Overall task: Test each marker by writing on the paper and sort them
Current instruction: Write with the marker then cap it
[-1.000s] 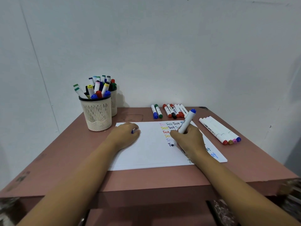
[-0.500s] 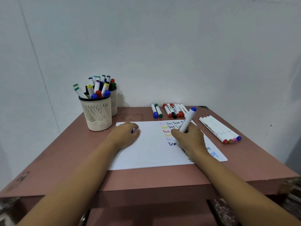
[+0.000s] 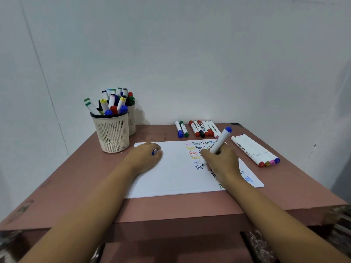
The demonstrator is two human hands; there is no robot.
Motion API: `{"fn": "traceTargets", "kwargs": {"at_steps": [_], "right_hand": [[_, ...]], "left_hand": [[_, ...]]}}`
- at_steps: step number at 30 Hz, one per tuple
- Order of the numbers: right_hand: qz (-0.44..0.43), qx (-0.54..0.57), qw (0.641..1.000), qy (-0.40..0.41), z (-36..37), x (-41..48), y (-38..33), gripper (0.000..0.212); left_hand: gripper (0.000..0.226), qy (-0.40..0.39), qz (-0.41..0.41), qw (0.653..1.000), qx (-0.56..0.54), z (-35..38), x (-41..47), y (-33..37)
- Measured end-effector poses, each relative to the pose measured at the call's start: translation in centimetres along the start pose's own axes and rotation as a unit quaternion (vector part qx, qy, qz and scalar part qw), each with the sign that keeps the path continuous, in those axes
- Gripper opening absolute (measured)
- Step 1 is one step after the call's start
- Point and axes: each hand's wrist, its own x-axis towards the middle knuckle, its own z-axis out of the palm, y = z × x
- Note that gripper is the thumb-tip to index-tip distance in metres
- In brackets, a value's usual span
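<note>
The right hand (image 3: 221,160) has shifted slightly right along the paper (image 3: 171,179) — the dark-blue word under the blue-capped marker (image 3: 220,140) now reads "Tes", up from "Te".

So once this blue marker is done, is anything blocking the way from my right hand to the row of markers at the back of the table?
Nothing visible blocks it. The right hand holds the blue marker over the paper, and the back row of markers lies just beyond the paper's far edge, with only bare table between.
</note>
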Motion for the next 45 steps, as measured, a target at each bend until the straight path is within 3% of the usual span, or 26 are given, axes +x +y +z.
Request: {"fn": "traceTargets", "kwargs": {"at_steps": [8, 13, 20, 27, 33, 37, 41, 45], "right_hand": [[0.002, 0.016, 1.000, 0.005, -0.2, -0.2, -0.3, 0.026], [0.008, 0.005, 1.000, -0.006, 0.0, -0.1, -0.2, 0.018], [0.013, 0.030, 0.999, 0.019, -0.3, -0.3, -0.6, 0.024], [0.170, 0.212, 0.961, -0.055, -1.3, 1.7, -1.1, 0.014], [0.245, 0.178, 0.945, -0.125, -1.9, 2.8, -2.1, 0.012], [0.273, 0.170, 0.938, -0.133, -1.5, 3.2, -3.1, 0.014], [0.216, 0.227, 0.941, -0.126, -0.8, 3.8, -4.8, 0.014], [0.136, 0.242, 0.949, -0.148, 1.1, 4.2, -5.9, 0.015]], "left_hand": [[0.030, 0.001, 0.000, 1.000, 0.000, -0.2, -0.2, 0.2], [0.029, 0.005, 0.002, 1.000, 0.003, -0.3, -0.2, 0.4], [0.032, 0.010, -0.029, 0.999, -0.026, -0.7, -0.7, 0.9], [0.025, 0.033, -0.070, 0.993, -0.087, -1.2, -0.5, 1.0], [0.025, 0.022, -0.049, 0.998, 0.015, -1.6, -0.4, 0.8], [0.023, 0.080, -0.005, 0.997, 0.006, -1.8, -0.2, 1.1], [0.022, 0.175, 0.042, 0.984, -0.005, -2.0, -0.3, 1.9], [0.032, 0.161, 0.023, 0.977, -0.140, -2.2, -0.4, 2.5]]}}
